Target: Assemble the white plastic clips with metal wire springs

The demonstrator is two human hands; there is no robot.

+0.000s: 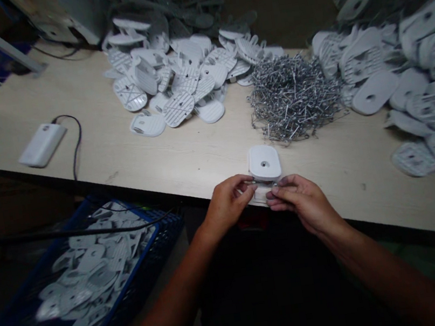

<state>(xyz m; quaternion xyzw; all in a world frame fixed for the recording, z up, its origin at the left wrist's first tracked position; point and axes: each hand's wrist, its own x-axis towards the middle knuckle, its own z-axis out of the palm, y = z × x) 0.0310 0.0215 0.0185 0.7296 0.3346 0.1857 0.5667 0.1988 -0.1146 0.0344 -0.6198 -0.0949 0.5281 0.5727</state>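
Observation:
At the table's front edge lies a white rounded plastic piece (pixel 264 162) with a small hole in its middle. My left hand (pixel 228 196) pinches its near end from the left, thumb and forefinger close together. From the right, my right hand (pixel 298 194) pinches the same end with bent fingers. Between the fingertips a paler, narrower part shows below the rounded plate; its details are blurred. Just beyond the piece rises a tangled heap of thin metal wire parts (pixel 293 94).
White ribbed plastic pieces (pixel 179 109) are heaped at the back, with another heap (pixel 374 90) at the right. A white power bank (pixel 43 145) with a dark cable lies on the table (pixel 119 161) at left. Below, a blue crate (pixel 162 231) holds similar pieces.

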